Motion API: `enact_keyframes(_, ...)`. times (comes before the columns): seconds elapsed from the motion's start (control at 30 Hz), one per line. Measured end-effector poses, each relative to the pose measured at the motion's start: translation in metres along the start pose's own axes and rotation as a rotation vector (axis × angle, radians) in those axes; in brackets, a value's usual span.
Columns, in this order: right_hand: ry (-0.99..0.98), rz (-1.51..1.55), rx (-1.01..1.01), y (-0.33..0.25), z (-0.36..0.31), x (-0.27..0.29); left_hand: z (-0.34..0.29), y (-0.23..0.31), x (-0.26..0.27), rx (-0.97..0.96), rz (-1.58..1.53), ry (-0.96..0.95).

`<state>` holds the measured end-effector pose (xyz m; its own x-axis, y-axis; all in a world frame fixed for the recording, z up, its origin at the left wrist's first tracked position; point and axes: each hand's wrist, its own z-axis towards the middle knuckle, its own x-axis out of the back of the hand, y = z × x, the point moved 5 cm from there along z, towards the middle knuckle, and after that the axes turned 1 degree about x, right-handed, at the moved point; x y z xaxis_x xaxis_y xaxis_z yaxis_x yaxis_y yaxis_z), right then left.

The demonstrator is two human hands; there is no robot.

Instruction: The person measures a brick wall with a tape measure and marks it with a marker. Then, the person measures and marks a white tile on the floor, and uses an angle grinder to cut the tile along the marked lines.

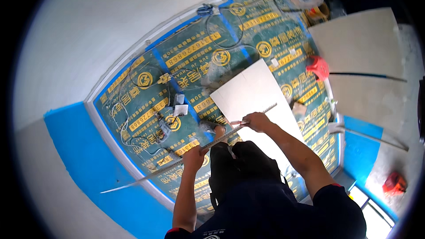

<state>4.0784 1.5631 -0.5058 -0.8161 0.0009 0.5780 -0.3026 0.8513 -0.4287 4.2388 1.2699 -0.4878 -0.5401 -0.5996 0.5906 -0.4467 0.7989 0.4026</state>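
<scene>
Holding a long thin bar (166, 169) slantwise in both hands, from lower left of the frame to right of centre, its low end in front of a blue band (84, 159). Below centre, left hand (193, 158) closed around it. Near centre, a grey shoe (207, 127), partly hidden behind bar and trousers. Next, a small reddish item (237, 123); too blurred to identify, can't tell if pinched. Right of centre, right hand (257, 122) closed on the bar too, spaced from the left probably to steady so long a piece. Behind it, a white board (254, 88) on green sheeting (203, 57), laid likely to shield the floor; partly covered by right forearm (296, 150).
</scene>
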Motion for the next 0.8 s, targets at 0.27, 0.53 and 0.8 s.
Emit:
enact_keyframes(0.27,0.904,0.579,-0.263,0.094,-0.045,-0.021,0.131,-0.054,-0.122,0.037,-0.056,0.079)
enact_keyframes(0.53,0.621,0.834,-0.683,0.268,0.023,-0.278,0.347,-0.12,-0.282,0.097,-0.308,-0.082)
enact_keyframes(0.8,0.675,0.657,-0.773,0.429,0.124,-0.38,0.481,-0.134,-0.372,0.041,-0.331,-0.144)
